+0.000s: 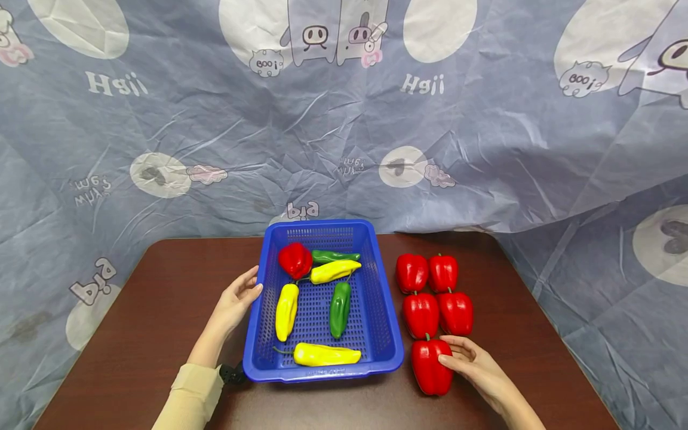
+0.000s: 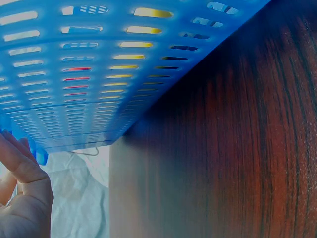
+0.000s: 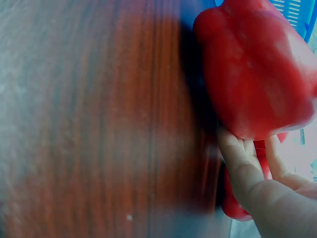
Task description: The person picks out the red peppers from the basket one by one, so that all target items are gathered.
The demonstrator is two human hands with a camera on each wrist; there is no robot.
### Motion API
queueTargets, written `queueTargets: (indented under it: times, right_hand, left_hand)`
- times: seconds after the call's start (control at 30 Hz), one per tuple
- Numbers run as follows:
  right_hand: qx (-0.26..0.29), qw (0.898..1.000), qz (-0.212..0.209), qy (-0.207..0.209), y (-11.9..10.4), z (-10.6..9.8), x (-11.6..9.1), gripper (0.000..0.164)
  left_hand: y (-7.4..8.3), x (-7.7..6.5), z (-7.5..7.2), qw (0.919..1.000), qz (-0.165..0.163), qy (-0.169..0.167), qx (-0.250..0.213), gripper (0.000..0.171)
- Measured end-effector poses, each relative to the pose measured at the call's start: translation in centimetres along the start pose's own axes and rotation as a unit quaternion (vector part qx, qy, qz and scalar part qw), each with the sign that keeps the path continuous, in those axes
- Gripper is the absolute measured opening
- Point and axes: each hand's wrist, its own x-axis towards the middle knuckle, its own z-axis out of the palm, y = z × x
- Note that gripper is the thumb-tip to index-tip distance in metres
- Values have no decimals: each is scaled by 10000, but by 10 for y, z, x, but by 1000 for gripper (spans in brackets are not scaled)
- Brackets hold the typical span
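Note:
A blue plastic basket [image 1: 322, 375] stands mid-table in the head view. Inside lie a red bell pepper [image 1: 295, 260], three long yellow peppers [image 1: 326, 355] and two long green peppers [image 1: 340, 310]. My left hand [image 1: 236, 301] holds the basket's left rim; in the left wrist view that hand [image 2: 25, 193] shows beside the basket wall [image 2: 54, 119]. To the right of the basket, my right hand [image 1: 478, 370] grips the nearest red bell pepper [image 1: 432, 367] by its right side, thumb in front and fingers behind. That pepper [image 3: 257, 74] looms large in the right wrist view.
Several more red bell peppers [image 1: 421, 315] sit grouped in two columns behind the held one, right of the basket. The dark brown wooden table [image 1: 161, 298] extends to both sides. A grey-blue printed cloth [image 1: 322, 131] hangs behind it.

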Motion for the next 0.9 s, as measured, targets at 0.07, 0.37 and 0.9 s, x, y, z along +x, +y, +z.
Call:
queueTargets:
  times: [0.07, 0.37, 0.9]
  right_hand:
    - [43, 10000, 11, 82, 1, 1, 1, 61]
    - [-1, 9994, 171, 298, 2, 3, 3, 61]
    - [-450, 9972, 187, 559, 0, 1, -2, 62]
  left_hand:
    - [0, 0, 0, 10000, 12, -1, -24, 56]
    - [0, 1, 0, 10000, -9, 19, -49, 55]
    - [0, -1, 0, 10000, -48, 20, -79, 55]
